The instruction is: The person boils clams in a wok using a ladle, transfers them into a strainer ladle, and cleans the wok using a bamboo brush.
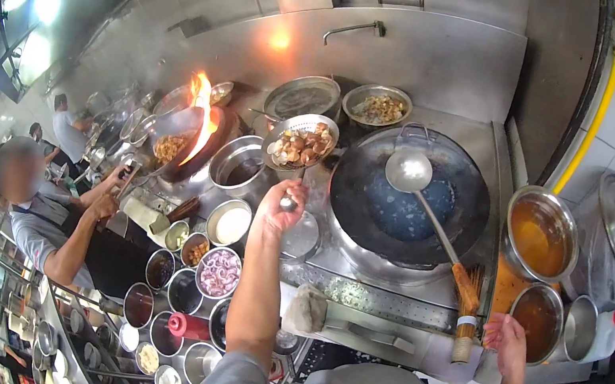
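My left hand [281, 204] is closed around the handle of a perforated strainer [277, 160], raised left of the wok. Brown chunks, perhaps mushrooms [307, 146], fill the strainer. A large dark wok [349, 207] with a little cloudy liquid sits on the stove. In it rests a ladle [409, 169], its wooden handle [464, 287] leaning over the near rim. Beside that handle's end stands a bamboo brush [466, 330]. My right hand [506, 344] is just right of the brush, touching neither, fingers apart and holding nothing.
Left of me a co-worker [69, 227] handles a flaming wok [202, 143]. Bowls of sliced onion [218, 272] and other ingredients crowd the left side. Pots of amber liquid [538, 236] and brown liquid [536, 321] stand right. A faucet [356, 29] juts from the back wall.
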Demonstrator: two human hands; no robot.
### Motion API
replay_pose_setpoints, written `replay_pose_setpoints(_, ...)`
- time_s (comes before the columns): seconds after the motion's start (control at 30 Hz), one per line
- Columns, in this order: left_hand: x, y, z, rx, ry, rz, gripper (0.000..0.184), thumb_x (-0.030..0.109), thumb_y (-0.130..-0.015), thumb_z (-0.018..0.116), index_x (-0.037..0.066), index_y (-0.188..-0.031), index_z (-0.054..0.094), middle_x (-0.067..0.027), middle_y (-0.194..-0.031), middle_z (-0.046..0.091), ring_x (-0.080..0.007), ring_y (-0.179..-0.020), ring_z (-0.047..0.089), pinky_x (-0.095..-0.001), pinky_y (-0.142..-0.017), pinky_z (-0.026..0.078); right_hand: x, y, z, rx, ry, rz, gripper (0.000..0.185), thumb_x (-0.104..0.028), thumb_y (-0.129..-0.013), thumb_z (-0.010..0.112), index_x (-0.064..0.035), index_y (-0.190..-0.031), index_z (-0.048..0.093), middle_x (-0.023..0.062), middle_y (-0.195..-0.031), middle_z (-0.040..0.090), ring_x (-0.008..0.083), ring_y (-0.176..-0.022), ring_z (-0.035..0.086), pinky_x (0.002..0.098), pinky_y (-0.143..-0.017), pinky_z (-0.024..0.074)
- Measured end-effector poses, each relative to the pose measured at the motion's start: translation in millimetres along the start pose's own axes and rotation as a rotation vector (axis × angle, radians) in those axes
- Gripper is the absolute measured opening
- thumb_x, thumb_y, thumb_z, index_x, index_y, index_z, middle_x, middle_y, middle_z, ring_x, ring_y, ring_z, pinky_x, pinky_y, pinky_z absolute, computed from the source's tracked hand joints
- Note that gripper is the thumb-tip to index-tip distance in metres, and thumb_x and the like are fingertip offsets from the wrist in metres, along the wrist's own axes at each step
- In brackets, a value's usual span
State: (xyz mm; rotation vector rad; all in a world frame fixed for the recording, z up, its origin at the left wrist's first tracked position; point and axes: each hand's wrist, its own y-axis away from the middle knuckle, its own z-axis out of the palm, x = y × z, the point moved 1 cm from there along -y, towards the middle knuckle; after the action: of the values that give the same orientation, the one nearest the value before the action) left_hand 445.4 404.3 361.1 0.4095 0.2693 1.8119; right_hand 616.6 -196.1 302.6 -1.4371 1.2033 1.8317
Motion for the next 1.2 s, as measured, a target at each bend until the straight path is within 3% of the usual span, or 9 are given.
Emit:
replay_pose_setpoints(0.2,55,-39,21,-0.01,0.016,-0.027,0.017,0.005,-0.093,0.06,-0.007,-0.1,0.05,-0.0029,-0.071,0.054,-0.009,-0.055,0.054,-0.0194,-0.05,0.05,-10,-19,49,-0.129,-0.342,0.056,0.056,-0.049,-0.105,0.043,0.0019,-0.125,0.056,0.0143,-0.098,0.07,0.0221,-0.074,0.07,0.0322,-0.057,0.0556)
replay_pose_setpoints(0.33,119,-110,22,0.022,0.023,0.13,0.049,0.025,-0.096,0.069,-0.014,-0.113,0.045,-0.0053,-0.079,0.053,-0.0111,-0.06,0.056,-0.0205,-0.048,0.049,-22,-32,95,-0.131,-0.352,0.182,0.058,-0.05,-0.106,0.038,0.0017,-0.128,0.052,0.0198,-0.103,0.07,0.0266,-0.076,0.071,0.0363,-0.061,0.0589)
replay_pose_setpoints(0.4,157,-160,12,0.058,-0.062,0.147,0.055,0.039,-0.097,0.066,-0.012,-0.107,0.05,-0.0061,-0.074,0.054,-0.0121,-0.058,0.056,-0.021,-0.048,0.051,-19,-37,108,-0.151,-0.451,0.207,0.063,-0.054,-0.105,0.034,0.0006,-0.133,0.05,0.0214,-0.105,0.069,0.028,-0.078,0.072,0.0374,-0.063,0.0601)
replay_pose_setpoints(0.5,192,-219,8,0.068,-0.006,0.176,0.047,0.036,-0.097,0.064,-0.009,-0.098,0.05,-0.0061,-0.072,0.054,-0.0126,-0.057,0.056,-0.0212,-0.049,0.051,-28,-29,125,-0.08,-0.523,0.212,0.065,-0.055,-0.105,0.034,-0.0006,-0.138,0.047,0.022,-0.107,0.069,0.0289,-0.078,0.073,0.0379,-0.064,0.0603)
replay_pose_setpoints(0.6,228,-278,1,0.131,0.076,0.085,0.027,0.028,-0.099,0.06,0.004,-0.095,0.051,-0.0043,-0.071,0.053,-0.0112,-0.055,0.055,-0.0215,-0.047,0.049,-32,-24,137,-0.029,-0.49,0.188,0.066,-0.056,-0.104,0.036,0.0,-0.137,0.049,0.0223,-0.107,0.069,0.0292,-0.078,0.073,0.038,-0.064,0.0603)
replay_pose_setpoints(0.8,265,-342,1,0.183,0.076,0.076,0.014,0.011,-0.098,0.053,0.007,-0.085,0.051,-0.0018,-0.066,0.054,-0.0124,-0.055,0.055,-0.0273,-0.05,0.053,-40,-22,155,0.017,-0.518,0.137,0.071,-0.06,-0.101,0.041,0.001,-0.136,0.05,0.0237,-0.107,0.068,0.0293,-0.078,0.073,0.0368,-0.064,0.0606)
replay_pose_setpoints(1.0,255,-350,-6,0.241,-0.079,0.262,0.021,0.021,-0.102,0.055,0.008,-0.085,0.057,-0.0009,-0.064,0.054,-0.0116,-0.056,0.055,-0.024,-0.05,0.052,-46,-27,157,-0.033,-0.59,0.24,0.072,-0.061,-0.099,0.043,0.0006,-0.137,0.05,0.0253,-0.108,0.068,0.0296,-0.077,0.073,0.0373,-0.055,0.0612)
replay_pose_setpoints(1.03,251,-340,-11,0.09,-0.085,0.216,0.018,0.017,-0.1,0.058,0.007,-0.086,0.056,-0.0005,-0.063,0.051,-0.0118,-0.058,0.055,-0.0242,-0.052,0.052,-44,-30,152,-0.056,-0.591,0.256,0.072,-0.06,-0.099,0.044,0.0003,-0.137,0.048,0.0259,-0.108,0.068,0.0297,-0.076,0.073,0.0378,-0.053,0.0611)
replay_pose_setpoints(1.2,216,-279,-9,0.09,-0.169,0.16,0.012,0.01,-0.095,0.064,0.005,-0.086,0.056,-0.0002,-0.067,0.054,-0.0082,-0.058,0.055,-0.0205,-0.05,0.047,-30,-46,136,-0.147,-0.671,0.385,0.069,-0.056,-0.098,0.051,-0.0022,-0.14,0.042,0.0285,-0.108,0.067,0.0306,-0.073,0.073,0.0397,-0.049,0.0609)
